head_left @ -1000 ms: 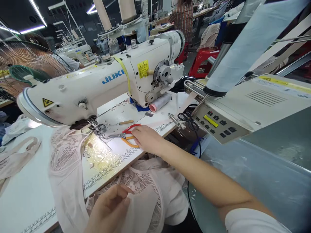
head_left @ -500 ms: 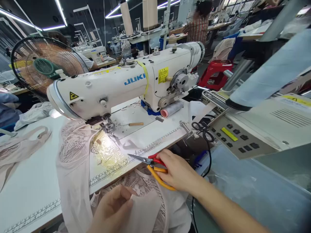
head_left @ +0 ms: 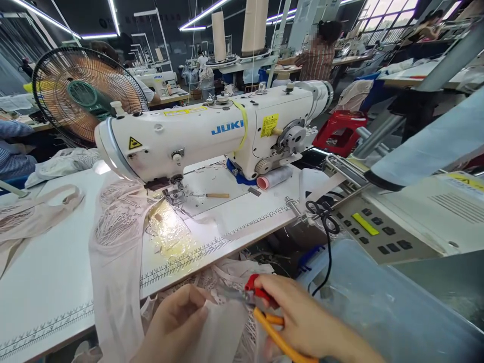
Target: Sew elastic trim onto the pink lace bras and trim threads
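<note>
Pale pink fabric [head_left: 221, 327] is pinched between the thumb and fingers of my left hand [head_left: 176, 320], below the table's front edge. In my right hand [head_left: 302, 312] is a pair of scissors [head_left: 278, 333] with one red and one orange handle. Their blades, smeared by motion, point left and lie close to the fabric's upper edge by my left fingertips. Whether they touch the cloth I cannot tell. Lace of the same pale colour [head_left: 249, 330] hangs behind the fabric. More of the lace garment [head_left: 115, 242] lies on the table, left of the needle area.
A white JUKI sewing machine [head_left: 200, 136] stands on the white table [head_left: 49, 282], which has a printed ruler along its edge. A wooden-handled tool [head_left: 217, 195] and a thread spool [head_left: 275, 177] lie beside it. A control box [head_left: 381, 222] stands right, a fan [head_left: 88, 96] behind.
My right hand has brought the scissors down from above the table edge to the fabric at my left fingers. My left hand keeps its pinch. The view has shifted slightly.
</note>
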A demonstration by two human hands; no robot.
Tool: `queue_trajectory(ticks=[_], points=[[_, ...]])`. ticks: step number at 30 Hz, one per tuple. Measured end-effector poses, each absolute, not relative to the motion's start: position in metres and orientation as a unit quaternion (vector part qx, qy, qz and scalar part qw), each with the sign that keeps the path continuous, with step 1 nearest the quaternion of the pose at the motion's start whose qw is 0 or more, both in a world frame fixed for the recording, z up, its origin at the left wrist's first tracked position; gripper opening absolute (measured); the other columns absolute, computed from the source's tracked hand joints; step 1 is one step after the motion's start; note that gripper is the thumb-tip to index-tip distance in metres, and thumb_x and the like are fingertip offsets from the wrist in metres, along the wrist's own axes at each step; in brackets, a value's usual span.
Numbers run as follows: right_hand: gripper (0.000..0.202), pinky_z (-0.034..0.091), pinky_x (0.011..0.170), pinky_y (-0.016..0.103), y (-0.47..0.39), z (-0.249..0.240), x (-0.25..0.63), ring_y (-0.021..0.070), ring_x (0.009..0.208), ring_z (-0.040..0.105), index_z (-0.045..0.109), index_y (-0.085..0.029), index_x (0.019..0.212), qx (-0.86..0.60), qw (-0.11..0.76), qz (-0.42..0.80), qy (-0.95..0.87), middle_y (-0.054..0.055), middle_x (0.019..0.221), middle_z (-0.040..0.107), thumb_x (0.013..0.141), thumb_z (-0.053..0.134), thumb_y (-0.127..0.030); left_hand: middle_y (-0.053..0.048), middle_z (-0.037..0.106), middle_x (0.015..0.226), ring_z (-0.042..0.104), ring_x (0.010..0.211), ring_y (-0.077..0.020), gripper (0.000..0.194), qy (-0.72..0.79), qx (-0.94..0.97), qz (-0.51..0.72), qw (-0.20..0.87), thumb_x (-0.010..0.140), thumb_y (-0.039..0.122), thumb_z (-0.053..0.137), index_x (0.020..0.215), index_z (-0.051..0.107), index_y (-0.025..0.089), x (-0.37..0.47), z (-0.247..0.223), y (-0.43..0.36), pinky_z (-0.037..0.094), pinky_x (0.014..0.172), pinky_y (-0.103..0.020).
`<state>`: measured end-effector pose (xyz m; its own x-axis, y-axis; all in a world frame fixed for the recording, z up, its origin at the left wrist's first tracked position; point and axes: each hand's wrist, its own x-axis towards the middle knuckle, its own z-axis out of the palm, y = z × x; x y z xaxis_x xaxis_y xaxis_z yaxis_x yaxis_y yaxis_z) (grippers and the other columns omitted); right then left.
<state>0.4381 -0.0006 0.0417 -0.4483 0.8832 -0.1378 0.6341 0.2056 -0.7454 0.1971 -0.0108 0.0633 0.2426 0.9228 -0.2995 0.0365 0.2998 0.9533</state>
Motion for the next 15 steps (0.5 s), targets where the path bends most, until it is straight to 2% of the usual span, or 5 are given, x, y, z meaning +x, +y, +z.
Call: queue_trajectory(ticks=[3,9,15], points=[[0.046,0.037,0.059,0.028,-0.011,0.033,0.426,0.0166,0.063,0.046,0.047,-0.021,0.076,-0.481,0.15,0.347,-0.791,0.0,0.074,0.054,0.052,0.077,-0.046,-0.005,0.066,0.085,0.057,0.08,-0.0186,0.022,0.491,0.504,0.36,0.613,0.076,0.039,0.067,0.068,0.064,0.019,0.195,0.062,-0.011,0.043,0.075,-0.025],[0.024,0.036,0.059,0.029,-0.015,0.035,0.423,0.0185,0.065,0.05,0.049,-0.021,0.077,-0.475,0.151,0.323,-0.805,0.002,0.074,0.054,0.066,0.064,-0.037,-0.005,0.066,0.085,0.058,0.08,-0.0194,0.019,0.47,0.544,0.365,0.591,0.08,0.036,0.064,0.07,0.063,0.02,0.193,0.059,-0.014,0.044,0.075,-0.026],[0.024,0.036,0.058,0.028,-0.017,0.039,0.423,0.0186,0.065,0.051,0.049,-0.021,0.075,-0.486,0.15,0.328,-0.796,0.002,0.074,0.058,0.065,0.065,-0.035,-0.006,0.066,0.086,0.058,0.081,-0.0198,0.019,0.486,0.533,0.366,0.588,0.078,0.036,0.065,0.069,0.063,0.02,0.192,0.057,-0.014,0.044,0.075,-0.026]])
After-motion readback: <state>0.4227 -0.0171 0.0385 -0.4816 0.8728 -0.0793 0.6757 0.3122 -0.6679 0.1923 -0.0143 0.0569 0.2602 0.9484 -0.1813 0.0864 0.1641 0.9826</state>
